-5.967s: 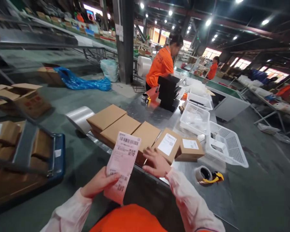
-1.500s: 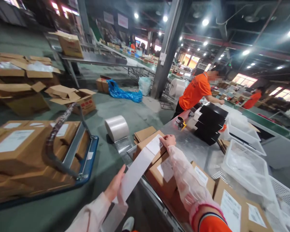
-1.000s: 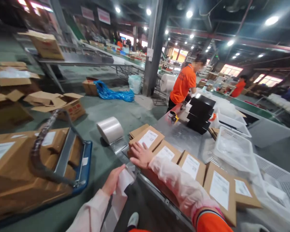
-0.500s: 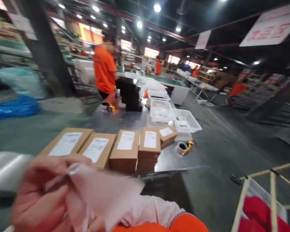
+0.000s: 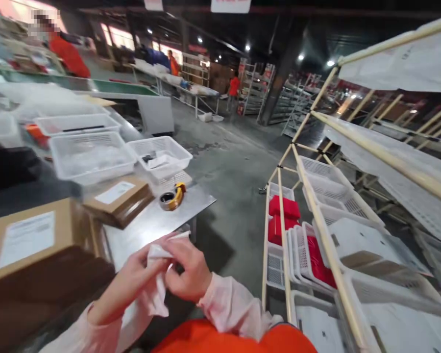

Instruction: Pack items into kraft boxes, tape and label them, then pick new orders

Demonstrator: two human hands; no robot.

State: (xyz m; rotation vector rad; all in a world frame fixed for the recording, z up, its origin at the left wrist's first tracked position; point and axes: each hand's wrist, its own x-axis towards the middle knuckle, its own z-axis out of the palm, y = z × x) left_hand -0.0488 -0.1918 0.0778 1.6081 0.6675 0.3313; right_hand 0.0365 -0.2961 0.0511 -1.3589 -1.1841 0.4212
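Note:
In the head view, my left hand (image 5: 135, 274) pinches a crumpled white sheet (image 5: 158, 294), which looks thin like paper or film. Close beside it, my right hand (image 5: 191, 272) grips the upper part of the same sheet with curled fingers. Part of the sheet hangs down between the hands. Both hands are in front of the metal table's edge. Beyond them on the table (image 5: 132, 243) lie a tape dispenser (image 5: 172, 197) with a yellow frame and a small labelled carton (image 5: 119, 198). A larger labelled carton (image 5: 29, 240) stands to the left.
White plastic baskets (image 5: 91, 157) stand farther back on the table. To the right rises a pole-framed rack (image 5: 330, 245) holding bins, with red items (image 5: 284, 215) in some. Grey floor (image 5: 224, 162) runs between table and rack. People in orange (image 5: 71, 56) are in the background.
The view has swung right, bringing the rack into full view. My hands have shifted from the lower left toward the middle and still hold the white sheet.

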